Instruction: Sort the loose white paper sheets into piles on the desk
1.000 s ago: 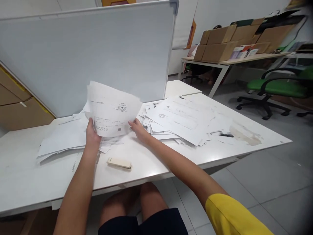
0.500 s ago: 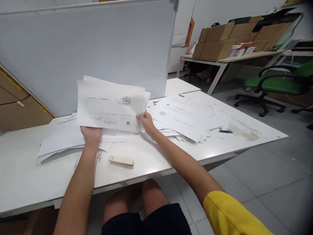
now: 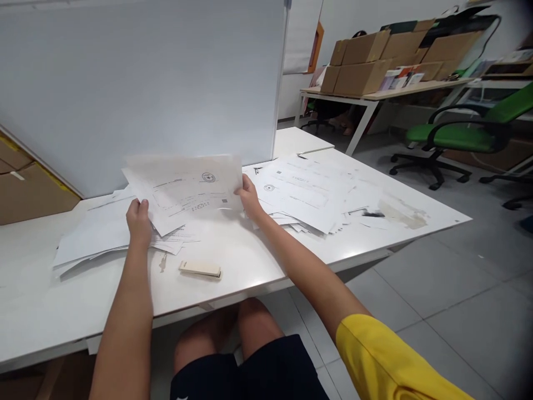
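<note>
Printed paper sheets [image 3: 187, 183] with a round black stamp are held up just above the table, their lower left corner hanging down. My left hand [image 3: 139, 221] is closed at their left edge. At the right edge, my right hand [image 3: 249, 197] pinches the sheets between thumb and fingers. Below and left of them lies a loose pile of papers [image 3: 89, 236], partly behind my left hand. Another spread-out paper pile [image 3: 308, 191] is to the right, with a stamped sheet on top. A cream stapler [image 3: 201, 269] lies near the table's front edge.
A large whiteboard [image 3: 141, 83] stands on the white table [image 3: 245, 266] behind the papers. Cardboard boxes [image 3: 35, 191] sit at the left. Farther right are a second table [image 3: 377, 95] with stacked boxes [image 3: 358, 72] and a green chair [image 3: 453, 136].
The sheets have come down from upright to a lower, more slanted hold. My left hand has shifted from beneath them to their left edge. My right hand stays on the right edge.
</note>
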Tool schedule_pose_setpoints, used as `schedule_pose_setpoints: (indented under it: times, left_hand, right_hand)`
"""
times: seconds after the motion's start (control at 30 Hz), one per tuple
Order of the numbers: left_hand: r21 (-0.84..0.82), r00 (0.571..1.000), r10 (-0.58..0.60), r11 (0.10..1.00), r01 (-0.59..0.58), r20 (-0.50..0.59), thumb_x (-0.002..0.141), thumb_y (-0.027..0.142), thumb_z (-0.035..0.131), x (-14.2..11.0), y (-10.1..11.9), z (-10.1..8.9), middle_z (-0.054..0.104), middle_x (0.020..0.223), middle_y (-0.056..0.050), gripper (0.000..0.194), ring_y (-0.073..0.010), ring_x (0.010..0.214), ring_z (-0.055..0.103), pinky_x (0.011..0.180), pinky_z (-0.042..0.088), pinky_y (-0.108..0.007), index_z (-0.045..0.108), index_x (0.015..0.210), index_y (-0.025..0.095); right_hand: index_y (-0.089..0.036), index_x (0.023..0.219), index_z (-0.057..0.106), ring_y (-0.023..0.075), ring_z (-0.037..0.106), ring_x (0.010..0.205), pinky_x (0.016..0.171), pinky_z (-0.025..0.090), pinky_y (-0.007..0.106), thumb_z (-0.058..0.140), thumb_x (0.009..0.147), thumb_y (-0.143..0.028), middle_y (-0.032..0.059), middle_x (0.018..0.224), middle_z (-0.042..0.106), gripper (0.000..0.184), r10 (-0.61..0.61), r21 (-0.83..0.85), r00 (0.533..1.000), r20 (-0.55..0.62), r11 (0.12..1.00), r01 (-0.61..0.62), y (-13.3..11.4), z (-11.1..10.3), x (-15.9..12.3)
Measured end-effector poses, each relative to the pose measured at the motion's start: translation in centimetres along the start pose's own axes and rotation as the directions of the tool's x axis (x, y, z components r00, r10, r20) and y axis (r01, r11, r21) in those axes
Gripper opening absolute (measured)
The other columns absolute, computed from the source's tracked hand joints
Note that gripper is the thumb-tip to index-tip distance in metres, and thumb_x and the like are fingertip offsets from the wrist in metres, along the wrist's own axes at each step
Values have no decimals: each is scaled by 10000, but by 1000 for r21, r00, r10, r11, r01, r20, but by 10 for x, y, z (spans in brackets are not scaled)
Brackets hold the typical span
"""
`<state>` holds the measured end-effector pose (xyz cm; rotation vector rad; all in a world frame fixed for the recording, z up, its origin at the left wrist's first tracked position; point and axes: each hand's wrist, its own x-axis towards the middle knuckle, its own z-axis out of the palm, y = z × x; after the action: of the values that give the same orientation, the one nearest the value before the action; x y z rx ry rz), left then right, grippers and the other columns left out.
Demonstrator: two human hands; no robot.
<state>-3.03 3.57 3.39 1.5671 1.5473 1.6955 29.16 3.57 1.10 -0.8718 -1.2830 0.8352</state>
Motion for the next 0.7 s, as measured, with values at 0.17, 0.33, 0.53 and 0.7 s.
schedule_pose_setpoints:
  times: [0.17, 0.33, 0.53, 0.7]
  left_hand:
    - [32, 992, 90, 996, -88, -84, 797, 359, 717, -7, 6, 5, 506, 805, 21, 263, -161, 801, 487, 868, 458, -305, 541, 906, 198]
    - [-15, 979, 137, 990, -141, -151, 877, 286, 605, -8, 9, 10, 574, 974, -18, 201, -175, 977, 559, 971, 466, -304, 490, 1019, 204]
    - [-6, 956, 165, 985, -172, -242, 875, 80, 485, -3, 6, 12, 547, 1047, -30, 268, -138, 1007, 545, 1024, 431, -291, 445, 1115, 194]
    - [30, 931, 176, 984, -176, -319, 883, 107, 534, -4, 13, 11, 544, 980, -16, 137, -134, 893, 514, 949, 447, -296, 480, 981, 187]
  right_hand:
    - [-234, 1205, 477, 262, 586, 1061, 909, 502, 406, 435, 654, -243, 86, 1141, 656, 553, 27, 54, 997, -71, 998, -23, 0, -1, 1]
    - [-242, 1072, 510, 248, 573, 1052, 914, 508, 382, 451, 635, -239, 51, 1091, 647, 441, 58, 144, 990, -126, 989, -40, 1, 1, 0]
    - [-248, 1018, 554, 261, 560, 1028, 946, 487, 408, 510, 652, -261, 25, 1009, 626, 368, 62, 189, 992, -113, 981, -40, 6, 7, -1]
    - [-245, 1097, 587, 274, 587, 1058, 991, 471, 435, 602, 733, -464, 45, 1037, 630, 425, -12, 175, 996, -88, 984, 27, 5, 1, -5]
